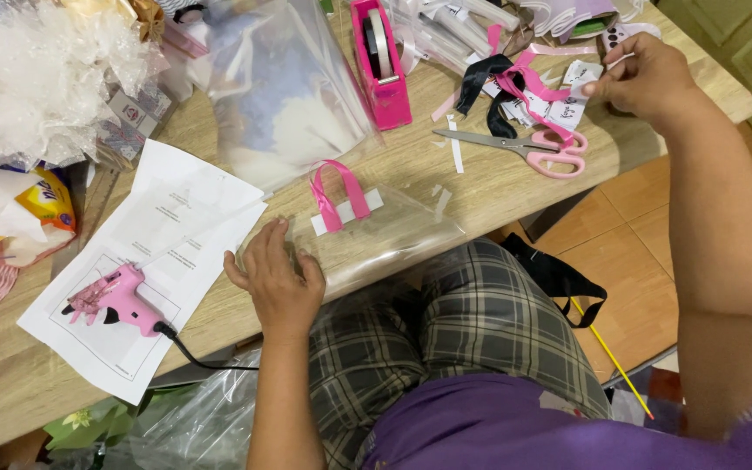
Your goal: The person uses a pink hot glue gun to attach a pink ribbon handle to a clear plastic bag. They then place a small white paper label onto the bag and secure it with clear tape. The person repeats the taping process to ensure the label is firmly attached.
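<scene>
My left hand point(278, 278) lies flat on the near corner of a clear plastic bag point(385, 239) at the table's front edge, pressing it down. A pink ribbon loop point(339, 193) is stuck to the bag with a white strip. My right hand point(646, 74) reaches to the far right of the table and pinches a small white tag point(582, 85) from a pile of tags and pink and black ribbons point(515, 87). Pink-handled scissors point(524, 146) lie just in front of that pile.
A pink glue gun point(119, 298) with a black cord rests on white paper sheets point(176, 218) at the left. A pink tape dispenser point(382, 61) and a large clear bag point(285, 87) stand at the back. Crumpled plastic wrap point(36, 78) fills the far left.
</scene>
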